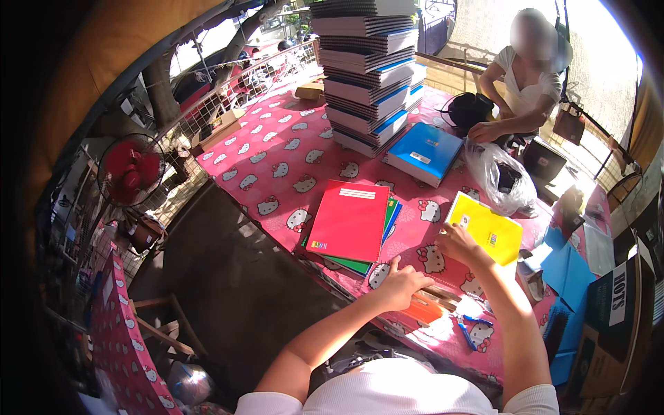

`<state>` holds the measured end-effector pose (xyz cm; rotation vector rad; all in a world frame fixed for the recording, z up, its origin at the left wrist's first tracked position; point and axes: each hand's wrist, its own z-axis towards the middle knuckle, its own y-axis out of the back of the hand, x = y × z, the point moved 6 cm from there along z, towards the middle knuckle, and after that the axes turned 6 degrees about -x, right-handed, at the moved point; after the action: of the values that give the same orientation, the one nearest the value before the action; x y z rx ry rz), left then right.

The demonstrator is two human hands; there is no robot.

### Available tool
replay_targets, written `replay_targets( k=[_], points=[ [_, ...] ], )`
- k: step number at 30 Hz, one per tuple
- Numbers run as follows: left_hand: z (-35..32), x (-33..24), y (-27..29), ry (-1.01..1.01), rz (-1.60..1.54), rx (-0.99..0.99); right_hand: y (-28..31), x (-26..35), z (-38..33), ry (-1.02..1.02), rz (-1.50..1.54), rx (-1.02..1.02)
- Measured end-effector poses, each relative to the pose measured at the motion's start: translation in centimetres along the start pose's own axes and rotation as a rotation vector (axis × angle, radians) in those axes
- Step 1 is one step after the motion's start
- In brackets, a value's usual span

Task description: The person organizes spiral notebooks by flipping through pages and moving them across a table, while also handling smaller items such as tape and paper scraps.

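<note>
My left hand [401,286] rests low over the near part of the table, thumb apart from the fingers and nothing seen in it. Right beside it lies an orange flat object [422,309] with a brownish piece along its top. My right hand [458,243] has its fingers curled at the left edge of a yellow notebook [490,232]; the fingertips are partly hidden. Left of the hands, a red notebook [349,221] lies on top of a green notebook [356,266] and a blue one, fanned out a little. Blue-handled pliers [470,332] lie beside my right forearm.
A tall stack of spiral notebooks [363,83] stands at the back, with blue notebooks [425,152] before it. A plastic bag [498,180] is near a seated person [529,83]. A cardboard box [612,332] and blue sheets [564,266] are at right; a fan [131,169] stands left.
</note>
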<state>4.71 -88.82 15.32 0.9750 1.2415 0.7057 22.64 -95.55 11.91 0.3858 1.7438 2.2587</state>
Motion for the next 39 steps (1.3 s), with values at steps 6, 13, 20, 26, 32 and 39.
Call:
replay_targets(
  k=[6,13,20,26,32,39],
  points=[
    [0.3,0.1,-0.1,0.004,-0.012,0.001,0.7,-0.8,0.2,0.001,0.233,-0.046],
    [0.3,0.4,-0.4,-0.025,-0.048,-0.058,-0.5,-2.4,0.4,0.014,0.284,0.021],
    [0.3,0.4,-0.5,-0.044,-0.063,-0.094,-0.8,-3.1,0.5,0.064,0.347,0.016],
    [0.3,0.6,-0.4,-0.048,-0.06,-0.101,-0.9,-3.3,0.4,-0.036,0.342,0.044],
    [0.2,0.3,-0.1,-0.058,-0.058,-0.098,-0.4,-3.2,0.2,-0.019,0.342,0.051],
    [-0.2,0.4,0.0,-0.069,-0.084,-0.139,0.9,-2.5,0.3,-0.084,0.336,0.041]
  ],
)
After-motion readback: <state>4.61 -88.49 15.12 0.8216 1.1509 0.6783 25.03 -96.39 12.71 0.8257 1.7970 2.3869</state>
